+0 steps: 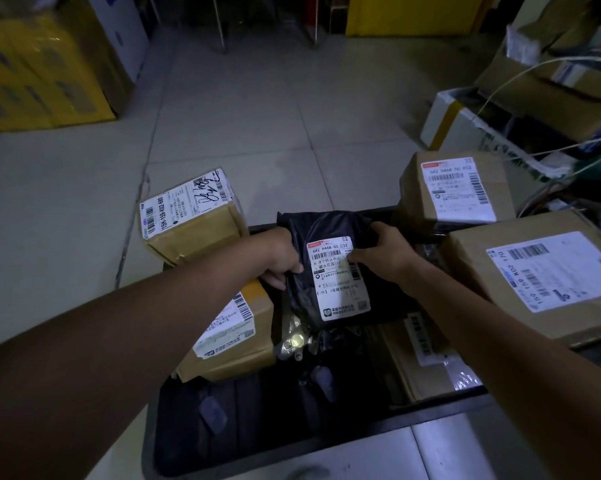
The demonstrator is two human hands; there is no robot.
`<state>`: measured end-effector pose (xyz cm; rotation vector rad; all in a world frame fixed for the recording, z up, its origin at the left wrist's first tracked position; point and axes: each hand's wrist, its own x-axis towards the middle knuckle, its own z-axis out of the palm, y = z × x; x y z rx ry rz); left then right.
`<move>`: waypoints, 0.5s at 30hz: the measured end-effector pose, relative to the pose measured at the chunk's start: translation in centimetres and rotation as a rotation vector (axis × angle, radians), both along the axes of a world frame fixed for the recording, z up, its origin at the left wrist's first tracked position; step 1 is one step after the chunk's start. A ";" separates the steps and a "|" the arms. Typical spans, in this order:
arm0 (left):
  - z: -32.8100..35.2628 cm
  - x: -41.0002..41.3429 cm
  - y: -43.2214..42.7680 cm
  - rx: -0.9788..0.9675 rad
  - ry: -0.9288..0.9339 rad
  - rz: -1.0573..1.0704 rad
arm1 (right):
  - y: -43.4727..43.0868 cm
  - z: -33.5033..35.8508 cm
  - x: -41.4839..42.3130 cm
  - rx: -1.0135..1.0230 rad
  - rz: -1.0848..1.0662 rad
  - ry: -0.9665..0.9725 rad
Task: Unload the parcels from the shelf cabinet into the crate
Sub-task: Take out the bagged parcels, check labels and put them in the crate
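A black plastic mailer parcel (326,230) with a white label hangs over the middle of the black crate (278,452). My left hand (280,259) grips its left edge and my right hand (387,251) grips its right side, thumb on the label. Cardboard parcels sit around the crate's rim: one at the far left (191,216), one below my left wrist (233,337), one at the far right (455,190) and a large flat one at the right (541,275). Another flat parcel (416,362) lies inside. The shelf cabinet is out of view.
Light tiled floor (257,116) stretches ahead. Yellow cartons (39,74) are stacked at the far left. Boxes, a white foam box (451,123) and loose cables pile up at the right. Metal legs stand at the back.
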<state>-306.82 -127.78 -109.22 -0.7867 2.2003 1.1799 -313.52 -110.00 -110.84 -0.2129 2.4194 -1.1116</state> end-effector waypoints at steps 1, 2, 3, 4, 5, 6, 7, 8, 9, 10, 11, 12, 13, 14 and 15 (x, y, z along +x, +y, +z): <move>0.0 0.0 0.1 -0.017 -0.011 -0.006 | 0.0 -0.2 0.0 0.003 0.004 -0.006; -0.1 0.0 0.2 -0.030 -0.022 -0.011 | 0.0 -0.3 0.0 0.006 0.008 -0.014; -0.1 0.0 0.3 -0.041 -0.031 -0.017 | -0.1 -0.4 -0.1 0.011 0.010 -0.023; 0.0 -0.1 0.4 -0.050 -0.038 -0.022 | -0.1 -0.5 -0.1 0.013 0.012 -0.033; 0.0 -0.1 0.4 -0.057 -0.043 -0.028 | -0.1 -0.6 -0.2 0.013 0.013 -0.044; 0.0 -0.2 0.4 -0.064 -0.049 -0.030 | -0.2 -0.7 -0.2 0.015 0.015 -0.054; 0.0 -0.2 0.4 -0.071 -0.057 -0.032 | -0.3 -0.7 -0.3 0.018 0.018 -0.064; -0.2 -0.3 0.3 -0.080 -0.065 -0.035 | -0.4 -0.7 -0.3 0.024 0.023 -0.071; -0.3 -0.4 0.2 -0.090 -0.071 -0.038 | -0.6 -0.8 -0.3 0.033 0.030 -0.077; -0.5 -0.5 0.1 -0.102 -0.076 -0.043 | -0.7 -0.9 -0.3 0.043 0.037 -0.081; -0.8 -0.6 0.0 -0.111 -0.080 -0.049 | -0.9 -0.9 -0.3 0.050 0.041 -0.086; -1.0 -0.6 -0.1 -0.117 -0.083 -0.054 | -1.0 -1.1 -0.3 0.055 0.042 -0.094; -1.3 -0.7 -0.2 -0.124 -0.087 -0.063 | -1.2 -1.2 -0.3 0.058 0.042 -0.102; -1.6 -0.8 -0.3 -0.133 -0.094 -0.074 | -1.2 -1.3 -0.3 0.061 0.046 -0.109; -1.8 -0.9 -0.3 -0.145 -0.102 -0.086 | -1.3 -1.4 -0.3 0.065 0.051 -0.119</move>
